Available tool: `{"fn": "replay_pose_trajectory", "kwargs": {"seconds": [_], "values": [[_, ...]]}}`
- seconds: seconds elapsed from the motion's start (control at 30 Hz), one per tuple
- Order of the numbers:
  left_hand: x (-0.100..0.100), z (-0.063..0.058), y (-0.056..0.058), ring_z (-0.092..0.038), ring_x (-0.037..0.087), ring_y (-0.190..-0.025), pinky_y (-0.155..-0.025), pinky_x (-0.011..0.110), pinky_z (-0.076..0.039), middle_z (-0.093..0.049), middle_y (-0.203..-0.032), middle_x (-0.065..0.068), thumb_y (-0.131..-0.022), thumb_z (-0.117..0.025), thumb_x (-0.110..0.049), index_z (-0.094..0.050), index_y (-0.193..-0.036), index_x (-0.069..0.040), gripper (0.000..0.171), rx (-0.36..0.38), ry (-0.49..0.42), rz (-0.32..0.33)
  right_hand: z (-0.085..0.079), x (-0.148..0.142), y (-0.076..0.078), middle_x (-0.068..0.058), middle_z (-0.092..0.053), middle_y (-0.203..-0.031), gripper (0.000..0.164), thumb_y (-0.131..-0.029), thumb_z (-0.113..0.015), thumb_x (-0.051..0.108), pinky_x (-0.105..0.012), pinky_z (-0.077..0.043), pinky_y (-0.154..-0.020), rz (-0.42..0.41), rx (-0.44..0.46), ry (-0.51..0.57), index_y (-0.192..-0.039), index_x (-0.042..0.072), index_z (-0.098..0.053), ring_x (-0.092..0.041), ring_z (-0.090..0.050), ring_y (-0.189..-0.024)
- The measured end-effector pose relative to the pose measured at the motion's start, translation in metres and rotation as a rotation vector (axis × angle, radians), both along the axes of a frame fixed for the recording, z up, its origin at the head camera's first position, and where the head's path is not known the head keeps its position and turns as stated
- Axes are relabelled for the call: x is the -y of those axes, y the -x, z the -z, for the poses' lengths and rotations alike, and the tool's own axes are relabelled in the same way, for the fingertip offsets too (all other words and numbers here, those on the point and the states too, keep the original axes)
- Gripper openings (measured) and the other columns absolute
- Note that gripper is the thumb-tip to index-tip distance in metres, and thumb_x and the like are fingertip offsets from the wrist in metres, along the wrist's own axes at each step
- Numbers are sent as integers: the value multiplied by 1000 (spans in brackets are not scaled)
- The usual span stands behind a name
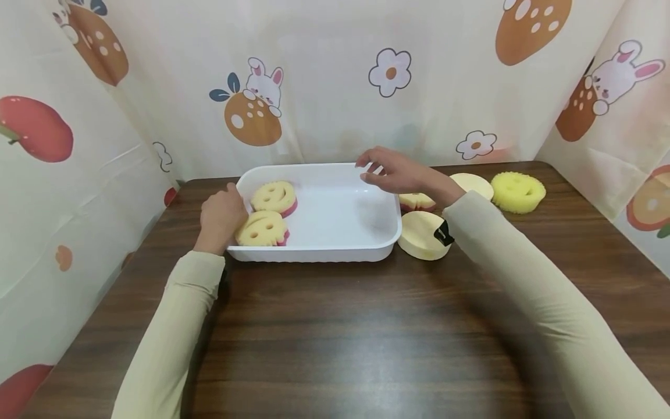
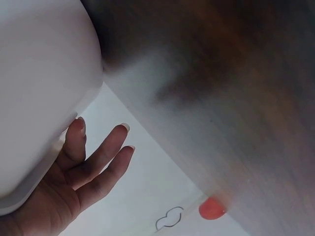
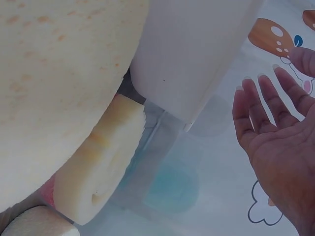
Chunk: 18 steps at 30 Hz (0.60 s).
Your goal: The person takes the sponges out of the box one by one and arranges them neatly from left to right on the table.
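A white rectangular tray [image 1: 335, 254] holds two smiley-faced sponges with pink undersides, one toward the back [image 1: 274, 195] and one toward the front [image 1: 259, 228], both at its left end. My left hand [image 1: 221, 218] grips the tray's left rim. In the left wrist view the fingers of that hand [image 2: 74, 182] lie along the outside of the tray wall [image 2: 44, 73]; the thumb is hidden. Over the tray's back right corner hovers my right hand [image 1: 395, 170], fingers relaxed and palm bare in the right wrist view, where the same hand [image 3: 283, 132] holds nothing.
Just right of the tray lie a round cream sponge [image 1: 423, 235] and a smiley sponge [image 1: 417, 202], partly behind my right wrist. Farther right are another round cream piece [image 1: 473, 185] and a bright yellow smiley sponge [image 1: 518, 192]. A patterned curtain [image 1: 324, 87] borders the dark wooden table [image 1: 335, 337].
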<state>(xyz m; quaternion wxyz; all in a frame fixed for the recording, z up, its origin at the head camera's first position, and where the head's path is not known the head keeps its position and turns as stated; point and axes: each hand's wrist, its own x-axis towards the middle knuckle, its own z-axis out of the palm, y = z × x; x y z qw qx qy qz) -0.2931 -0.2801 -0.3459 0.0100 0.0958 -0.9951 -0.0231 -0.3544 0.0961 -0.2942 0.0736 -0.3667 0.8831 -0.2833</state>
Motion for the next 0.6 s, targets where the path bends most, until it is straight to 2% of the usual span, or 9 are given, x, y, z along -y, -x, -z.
{"fn": "replay_pose_trajectory", "kwargs": {"seconds": [0.27, 0.47, 0.6], "values": [[0, 2, -1, -66, 47, -93, -75, 57, -55, -62, -107, 36, -101, -36, -21, -36, -135, 13, 48, 5, 11, 0, -2, 7, 3, -12, -53, -136, 37, -100, -57, 23, -42, -50, -102, -1, 0, -37, -133, 5, -53, -28, -57, -123], [0, 4, 1, -66, 47, -91, -73, 56, -55, -62, -105, 35, -97, -42, -20, -37, -134, 13, 50, -8, 11, 4, -3, 13, 8, -15, -52, -139, 39, -101, -56, 23, -45, -48, -105, -5, 21, -41, -135, 5, -51, -29, -56, -124], [2, 4, 2, -67, 46, -88, -72, 56, -55, -63, -102, 35, -98, -41, -20, -38, -132, 13, 47, -19, 18, 6, -6, 18, 11, -16, -51, -140, 39, -101, -55, 23, -45, -47, -105, -8, 19, -39, -135, 4, -50, -30, -54, -126]]}}
